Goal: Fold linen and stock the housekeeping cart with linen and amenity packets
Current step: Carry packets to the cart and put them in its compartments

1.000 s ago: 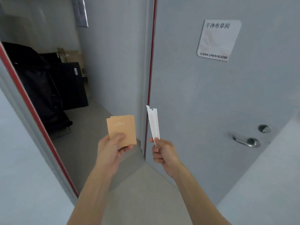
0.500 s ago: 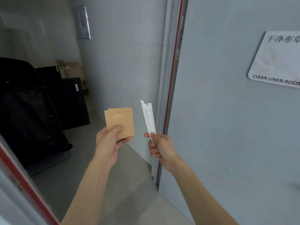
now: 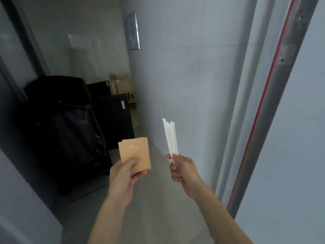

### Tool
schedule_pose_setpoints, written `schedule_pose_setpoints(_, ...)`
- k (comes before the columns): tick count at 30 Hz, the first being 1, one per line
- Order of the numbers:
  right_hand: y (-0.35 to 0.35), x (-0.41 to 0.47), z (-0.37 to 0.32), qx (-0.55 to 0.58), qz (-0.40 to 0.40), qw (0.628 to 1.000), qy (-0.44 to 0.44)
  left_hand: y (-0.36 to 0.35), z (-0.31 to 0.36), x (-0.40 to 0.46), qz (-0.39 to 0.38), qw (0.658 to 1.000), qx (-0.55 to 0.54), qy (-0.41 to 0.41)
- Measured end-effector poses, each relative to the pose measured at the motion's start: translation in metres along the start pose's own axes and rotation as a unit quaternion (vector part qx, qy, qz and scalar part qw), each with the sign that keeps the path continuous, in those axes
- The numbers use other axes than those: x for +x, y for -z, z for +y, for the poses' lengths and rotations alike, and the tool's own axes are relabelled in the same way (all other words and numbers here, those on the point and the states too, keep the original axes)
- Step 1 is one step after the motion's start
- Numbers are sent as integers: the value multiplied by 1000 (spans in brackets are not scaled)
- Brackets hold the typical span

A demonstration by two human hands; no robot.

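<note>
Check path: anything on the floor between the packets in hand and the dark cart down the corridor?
Nothing visible. The left hand holds the tan packets, the right hand the white packets. The grey floor ahead looks bare up to the dark cart along the left wall.

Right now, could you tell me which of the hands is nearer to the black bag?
Left. The left hand is just right of the black bag; the right hand is farther right, toward the door frame.
</note>
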State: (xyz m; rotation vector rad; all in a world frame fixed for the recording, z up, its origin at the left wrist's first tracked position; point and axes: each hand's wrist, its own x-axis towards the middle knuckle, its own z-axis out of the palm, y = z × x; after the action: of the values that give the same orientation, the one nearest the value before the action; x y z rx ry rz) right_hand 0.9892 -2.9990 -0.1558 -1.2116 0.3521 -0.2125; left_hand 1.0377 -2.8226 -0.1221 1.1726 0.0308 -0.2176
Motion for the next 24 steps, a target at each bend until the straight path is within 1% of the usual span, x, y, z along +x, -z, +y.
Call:
schedule_pose_setpoints(4, -6, 100, -10, 17, -30, 999, -18, -12, 1, 81, 45, 999, 8, 6)
schedule_pose_setpoints(6, -12, 143, -18, 23, -43, 998, -26, -18, 8, 116, 58, 998, 16, -5)
schedule_pose_setpoints(10, -26, 217, -29, 5, -66, 997, -44, -24, 17, 183, 90, 996, 19, -20)
schedule_pose_setpoints(16, -43, 330, -18, -22, -81, 994, -65, -24, 6, 288, 125, 992, -22, -22)
schedule_pose_setpoints(21, -65, 438, -8, -50, -84, 992, -76, -20, -4, 399, 129, 990, -57, -9)
schedule_pose_setpoints(24, -85, 507, -11, -64, -75, 992, -82, -18, 6, 477, 128, 989, -71, 0)
